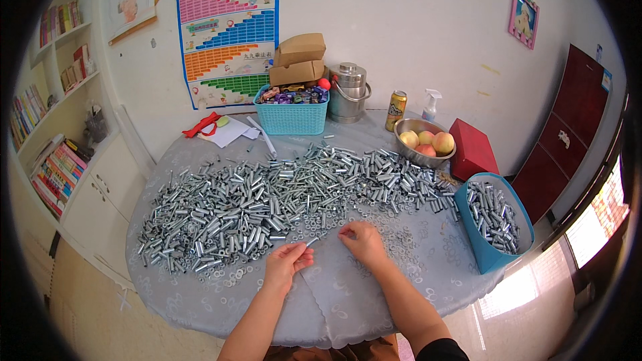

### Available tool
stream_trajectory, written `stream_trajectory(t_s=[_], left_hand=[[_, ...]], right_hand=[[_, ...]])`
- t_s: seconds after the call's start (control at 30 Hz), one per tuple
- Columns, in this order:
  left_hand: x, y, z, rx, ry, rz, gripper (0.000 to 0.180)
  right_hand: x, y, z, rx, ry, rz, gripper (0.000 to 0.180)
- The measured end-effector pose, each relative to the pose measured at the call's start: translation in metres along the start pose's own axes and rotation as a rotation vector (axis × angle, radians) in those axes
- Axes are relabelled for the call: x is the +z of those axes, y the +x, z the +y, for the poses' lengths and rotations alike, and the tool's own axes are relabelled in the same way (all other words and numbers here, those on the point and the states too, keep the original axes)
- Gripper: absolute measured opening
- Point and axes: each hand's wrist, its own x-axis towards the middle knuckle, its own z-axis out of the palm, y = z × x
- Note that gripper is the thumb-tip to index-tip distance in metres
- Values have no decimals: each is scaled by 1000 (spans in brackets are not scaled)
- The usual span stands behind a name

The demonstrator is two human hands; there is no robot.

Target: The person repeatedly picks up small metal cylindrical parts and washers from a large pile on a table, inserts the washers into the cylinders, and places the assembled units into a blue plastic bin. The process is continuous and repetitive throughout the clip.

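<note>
My left hand [286,261], low in the middle of the frame, is grasping 1 small silver metal bolt [311,242] between thumb and fingertips, its free end pointing up and to the right. My right hand [362,241] sits just right of it, fingers curled down and pinched at the tips on the cloth; whether it holds a washer there I cannot tell, since anything in the pinch is too small to see. The 2 hands are near each other but apart.

Both rest on the round desk covered with a grey patterned cloth [200,301]. Across the centre of the frame, just above my hands, spreads a wide heap of shiny zinc-plated bolts and sleeves [267,194], with loose flat metal washers [394,227] scattered along its lower right edge, close to my right hand. At the right edge of the desk stands a blue fabric bin [491,254] partly filled with the same silver parts.

Toward the top of the frame, against the wall, are a turquoise woven plastic basket [292,119], a steel lidded pot [348,93], a yellow drink can [395,110], a metal bowl of peaches [424,142] and a red box [472,150].
</note>
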Motion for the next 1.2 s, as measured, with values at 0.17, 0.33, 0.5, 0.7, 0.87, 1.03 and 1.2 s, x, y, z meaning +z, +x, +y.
stream_trajectory(t_s=[0.17,0.33,0.5,0.7,0.87,1.03,1.2], left_hand=[[0,0,0,1,-21,-16,15],[0,0,1,-5,-24,-23,15],[0,-2,1,-11,-23,-23,16],[1,-2,2,-15,-15,-26,16],[-1,0,0,-17,-36,-29,19],[-1,-1,0,-16,-42,-26,18],[3,-3,1,-42,4,-25,17]], right_hand=[[18,2,-4,-207,17,-13,13],[21,2,-4,-318,-128,8,11],[7,-5,-10,-203,-66,-101,11],[3,-6,-12,152,191,-167,22],[13,-5,-6,68,99,-196,22],[6,-4,-20,249,458,-111,19],[-3,-3,-27,331,813,-176,17]])
